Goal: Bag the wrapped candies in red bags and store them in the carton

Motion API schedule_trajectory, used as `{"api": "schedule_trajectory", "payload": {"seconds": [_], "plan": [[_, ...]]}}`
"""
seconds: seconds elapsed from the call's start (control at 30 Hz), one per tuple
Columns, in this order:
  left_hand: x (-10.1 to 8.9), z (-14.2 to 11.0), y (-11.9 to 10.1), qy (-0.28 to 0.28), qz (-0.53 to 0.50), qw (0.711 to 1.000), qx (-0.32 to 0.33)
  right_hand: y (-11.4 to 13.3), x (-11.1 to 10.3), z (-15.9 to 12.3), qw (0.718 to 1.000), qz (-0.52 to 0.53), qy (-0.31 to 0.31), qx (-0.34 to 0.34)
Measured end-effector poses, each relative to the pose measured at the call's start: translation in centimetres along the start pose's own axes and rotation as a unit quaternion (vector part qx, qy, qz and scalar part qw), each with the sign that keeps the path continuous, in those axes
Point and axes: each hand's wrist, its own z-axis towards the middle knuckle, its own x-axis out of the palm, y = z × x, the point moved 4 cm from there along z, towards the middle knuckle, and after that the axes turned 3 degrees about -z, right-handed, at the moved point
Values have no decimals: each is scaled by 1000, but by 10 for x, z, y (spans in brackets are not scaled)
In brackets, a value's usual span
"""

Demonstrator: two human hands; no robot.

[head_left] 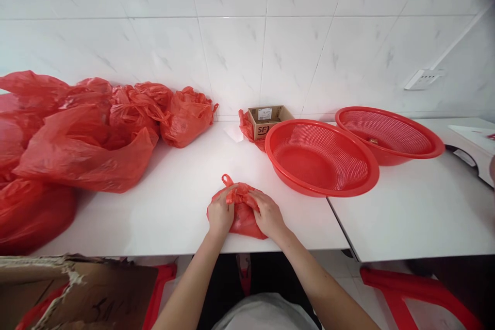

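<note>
A small red plastic bag (244, 223) lies on the white table near its front edge, its top bunched and one loop handle standing up. My left hand (221, 212) is closed on the left side of the bag's gathered top. On the right side, my right hand (269, 214) has its fingers curled over the plastic and grips it too. What the bag contains is hidden by the red plastic. Just beyond my right hand stands a red perforated plastic basin (309, 165), with nothing visible in it.
Several filled red bags (96, 154) are heaped at the left. A small cardboard box (261, 126) stands by the wall. A second red basin (390, 136) holds a small brownish thing. A white device (475, 149) sits far right. A large torn carton (112, 294) is at lower left.
</note>
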Motion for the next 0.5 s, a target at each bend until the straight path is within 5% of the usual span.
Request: {"api": "schedule_trajectory", "payload": {"seconds": [0.3, 0.5], "plan": [[3, -1, 4, -8, 7, 1000, 19, -2, 2, -2, 1000, 3, 3, 1], [-20, 3, -22, -22, 22, 998, 58, 35, -35, 6, 991, 128, 33, -14]]}}
